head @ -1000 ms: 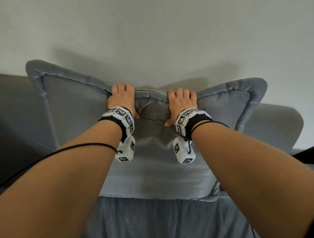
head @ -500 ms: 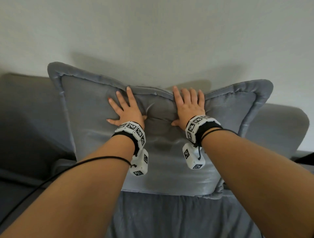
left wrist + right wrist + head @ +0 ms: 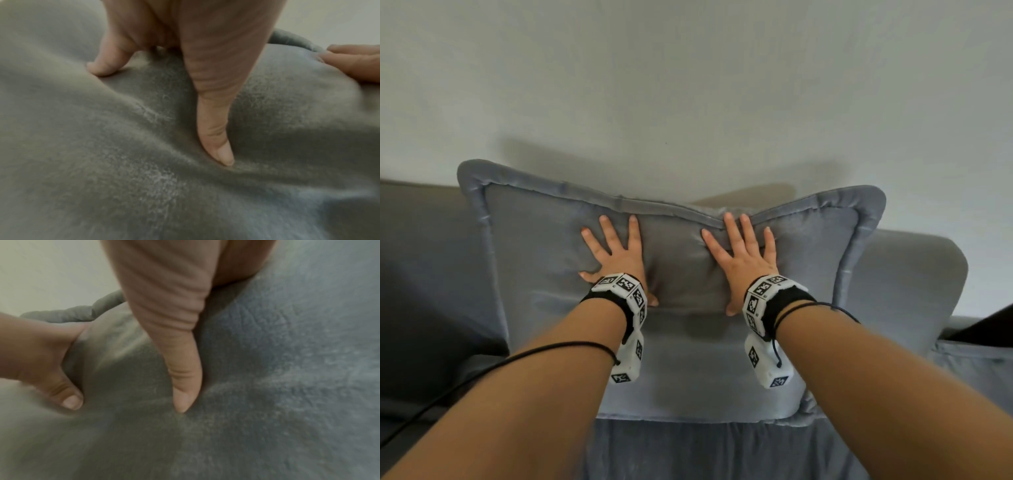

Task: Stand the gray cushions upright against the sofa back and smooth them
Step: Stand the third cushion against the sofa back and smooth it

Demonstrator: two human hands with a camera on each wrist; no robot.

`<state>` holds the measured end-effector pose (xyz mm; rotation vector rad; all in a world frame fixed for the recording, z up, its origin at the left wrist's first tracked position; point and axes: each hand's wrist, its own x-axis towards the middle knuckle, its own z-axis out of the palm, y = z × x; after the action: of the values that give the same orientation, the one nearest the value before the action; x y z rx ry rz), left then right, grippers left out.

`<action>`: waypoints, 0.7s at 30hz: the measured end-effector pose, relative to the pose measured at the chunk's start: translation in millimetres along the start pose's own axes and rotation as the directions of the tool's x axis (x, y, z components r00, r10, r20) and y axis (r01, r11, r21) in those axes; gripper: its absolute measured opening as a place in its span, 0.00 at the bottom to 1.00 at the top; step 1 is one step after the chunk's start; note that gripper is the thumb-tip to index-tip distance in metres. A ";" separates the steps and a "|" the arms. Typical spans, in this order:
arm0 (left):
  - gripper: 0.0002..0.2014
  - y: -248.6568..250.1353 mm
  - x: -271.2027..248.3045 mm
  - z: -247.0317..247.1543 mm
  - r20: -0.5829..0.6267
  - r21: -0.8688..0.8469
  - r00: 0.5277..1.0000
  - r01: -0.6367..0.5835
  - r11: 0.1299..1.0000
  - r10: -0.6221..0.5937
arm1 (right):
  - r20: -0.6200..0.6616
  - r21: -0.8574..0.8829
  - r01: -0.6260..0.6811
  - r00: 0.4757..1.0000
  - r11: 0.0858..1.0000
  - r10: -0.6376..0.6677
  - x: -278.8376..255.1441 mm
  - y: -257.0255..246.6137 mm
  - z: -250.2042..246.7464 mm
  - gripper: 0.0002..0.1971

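Our cushion stands upright vs the sofa back, top edge sagging in the middle, corners poking up in front of the wall. We've got both palms flat on its upper front. L hand: fingers spread straight, thumb dug into the velvet; wrist view shows the fabric creasing round the thumb. R hand: same, fingers splayed, tips just at the piping, nothing gripped. Hands sit near each other, apart, a bulge of fabric between. Seat lies below. Marker bands on both wrists.
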<state>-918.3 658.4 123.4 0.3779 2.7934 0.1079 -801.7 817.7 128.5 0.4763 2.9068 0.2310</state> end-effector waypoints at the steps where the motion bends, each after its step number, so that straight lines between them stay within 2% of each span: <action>1: 0.78 1.7 3.0 0.5 -0.008 0.003 1.000 0.000 1.000 0.000 | 0.008 -0.005 -0.008 1.000 1.000 0.008 4.6 0.0 1.0 0.78; 11: 0.77 6.7 17.0 3.5 -0.036 -0.002 0.999 -0.020 1.000 0.020 | -0.005 -0.009 -0.015 1.000 1.000 0.015 25.4 3.3 8.5 0.78; 18: 0.72 -8.6 -9.3 3.2 -0.059 0.010 0.994 -0.096 0.995 0.097 | -0.017 -0.012 -0.021 1.000 1.000 0.021 -0.8 -2.1 0.9 0.75; 21: 0.69 -14.6 -23.1 -8.1 -0.045 0.004 0.992 -0.119 0.993 0.119 | -0.050 -0.002 -0.017 0.999 1.000 0.017 -17.4 -0.5 -10.1 0.68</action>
<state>-903.3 637.8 136.5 0.5487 2.8146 0.1428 -787.8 810.3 141.0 0.5027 2.9513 0.2521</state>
